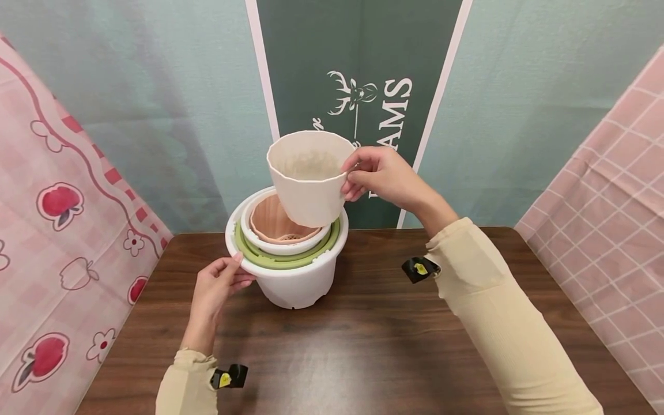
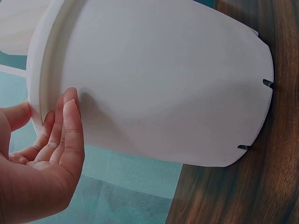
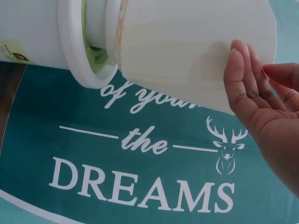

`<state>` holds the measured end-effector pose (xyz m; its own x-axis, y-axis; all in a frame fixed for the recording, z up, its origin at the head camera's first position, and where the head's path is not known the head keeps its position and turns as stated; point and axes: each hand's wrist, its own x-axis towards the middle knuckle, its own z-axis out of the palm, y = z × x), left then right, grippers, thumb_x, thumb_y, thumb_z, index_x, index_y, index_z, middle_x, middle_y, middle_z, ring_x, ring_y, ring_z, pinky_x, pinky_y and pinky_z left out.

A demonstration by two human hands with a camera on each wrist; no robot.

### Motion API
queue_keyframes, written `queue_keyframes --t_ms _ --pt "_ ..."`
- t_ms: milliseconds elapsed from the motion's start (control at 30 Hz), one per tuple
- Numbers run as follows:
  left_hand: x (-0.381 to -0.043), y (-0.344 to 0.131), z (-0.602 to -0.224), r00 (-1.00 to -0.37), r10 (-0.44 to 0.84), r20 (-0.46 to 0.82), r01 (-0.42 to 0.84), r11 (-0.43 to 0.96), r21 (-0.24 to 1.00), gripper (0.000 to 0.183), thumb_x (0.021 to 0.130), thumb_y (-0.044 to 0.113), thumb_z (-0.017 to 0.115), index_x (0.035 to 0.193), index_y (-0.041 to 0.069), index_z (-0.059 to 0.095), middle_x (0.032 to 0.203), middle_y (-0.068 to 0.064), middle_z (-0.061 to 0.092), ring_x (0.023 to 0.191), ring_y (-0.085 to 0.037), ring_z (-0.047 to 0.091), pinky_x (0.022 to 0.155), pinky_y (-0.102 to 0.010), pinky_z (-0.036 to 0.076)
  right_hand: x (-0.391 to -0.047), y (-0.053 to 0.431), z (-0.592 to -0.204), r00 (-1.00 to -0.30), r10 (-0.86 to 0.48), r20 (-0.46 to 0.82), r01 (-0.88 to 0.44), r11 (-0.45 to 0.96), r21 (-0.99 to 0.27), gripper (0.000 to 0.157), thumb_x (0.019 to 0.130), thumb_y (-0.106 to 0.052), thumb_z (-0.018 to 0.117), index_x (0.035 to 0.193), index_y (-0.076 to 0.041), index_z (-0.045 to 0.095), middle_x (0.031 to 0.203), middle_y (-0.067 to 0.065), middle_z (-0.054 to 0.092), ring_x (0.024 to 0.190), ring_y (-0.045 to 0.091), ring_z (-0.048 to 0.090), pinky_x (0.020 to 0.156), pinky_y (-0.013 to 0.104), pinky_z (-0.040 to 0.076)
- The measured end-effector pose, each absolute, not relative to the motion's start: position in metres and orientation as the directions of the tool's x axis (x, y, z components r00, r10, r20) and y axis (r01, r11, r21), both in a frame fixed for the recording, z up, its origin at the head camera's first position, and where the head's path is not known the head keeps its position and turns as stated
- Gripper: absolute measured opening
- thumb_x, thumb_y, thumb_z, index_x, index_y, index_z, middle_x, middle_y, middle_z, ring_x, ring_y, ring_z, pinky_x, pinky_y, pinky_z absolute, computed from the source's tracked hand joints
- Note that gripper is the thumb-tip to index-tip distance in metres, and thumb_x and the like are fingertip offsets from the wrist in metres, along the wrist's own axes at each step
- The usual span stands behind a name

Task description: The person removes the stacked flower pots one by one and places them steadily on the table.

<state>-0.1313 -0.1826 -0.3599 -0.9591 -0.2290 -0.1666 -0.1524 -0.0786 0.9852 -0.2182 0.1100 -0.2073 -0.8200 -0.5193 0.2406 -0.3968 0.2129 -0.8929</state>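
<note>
While the left hand (image 1: pixel 215 283) grips the rim of the large white pot (image 1: pixel 297 283), the right hand (image 1: pixel 383 174) holds the cream pot (image 1: pixel 310 200) above the nested set. Left hand: thumb at the rim, fingers beneath it against the outer wall. Right hand: thumb and fingers pinch the rim of the cream pot at its right side.

The large white pot stands mouth up on the bench (image 1: pixel 394 328), near its far edge; small notches are cut in its base edge. Inside it sits the green pot (image 1: pixel 282 263), within that the smaller white pot (image 1: pixel 284 249), and innermost the peach pot (image 1: pixel 267 218), whose perforated bottom is partly visible. The cream pot, mouth up, covers part of the peach pot in the head view. In the right wrist view its lower end lies at the peach rim; whether the two touch cannot be determined. A label (image 3: pixel 17 52) is fixed to the outer wall of the large white pot.

Both arms wear cream sleeves (image 1: pixel 493 294), with a black strap (image 1: pixel 417 269) at each cuff. Behind the bench hangs a teal cloth (image 1: pixel 155 104) with a dark green panel (image 1: pixel 311 34) bearing a deer head and white lettering.
</note>
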Motion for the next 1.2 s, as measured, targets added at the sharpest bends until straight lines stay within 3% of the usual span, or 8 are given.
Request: queue_keyframes --t_ms 167,467,800,1200 --pt "-0.131 -0.182 -0.358 -0.953 -0.234 -0.191 -0.175 -0.085 0.981 0.031 0.088 0.032 0.06 0.088 0.002 0.055 0.072 -0.002 0.063 0.068 -0.015 0.065 0.067 -0.027 0.056 -0.218 0.117 -0.207 -0.825 -0.511 0.241 -0.394 0.215 -0.894 0.007 0.089 0.006 0.052 0.094 0.01 0.055 0.078 0.02 0.064 0.067 0.025 0.065 0.067 0.036 0.056" --pt "-0.154 -0.208 -0.41 -0.987 -0.156 -0.049 -0.022 -0.169 0.985 0.035 0.084 0.034 0.066 0.089 0.0 0.06 0.077 -0.013 0.065 0.069 -0.024 0.067 0.062 -0.031 0.057 -0.22 0.133 -0.21 -0.86 -0.457 0.227 -0.367 0.245 -0.897 0.007 0.089 0.005 0.052 0.094 0.009 0.056 0.078 0.019 0.065 0.067 0.026 0.065 0.066 0.037 0.056" --pt "-0.133 -0.183 -0.361 -0.952 -0.24 -0.19 -0.178 -0.072 0.981 0.035 0.087 0.035 0.061 0.09 0.001 0.054 0.071 -0.001 0.063 0.066 -0.013 0.065 0.071 -0.031 0.055 -0.22 0.155 -0.211 -0.883 -0.412 0.225 -0.351 0.26 -0.9 0.007 0.089 0.005 0.052 0.093 0.009 0.056 0.077 0.017 0.065 0.066 0.025 0.066 0.065 0.037 0.056" --pt "-0.133 -0.183 -0.36 -0.951 -0.232 -0.203 -0.187 -0.09 0.978 0.032 0.087 0.033 0.06 0.089 0.002 0.055 0.071 -0.001 0.063 0.067 -0.013 0.065 0.07 -0.029 0.056 -0.222 0.182 -0.218 -0.912 -0.357 0.204 -0.31 0.27 -0.912 0.007 0.089 0.005 0.052 0.095 0.009 0.054 0.077 0.016 0.066 0.066 0.025 0.066 0.065 0.036 0.056"
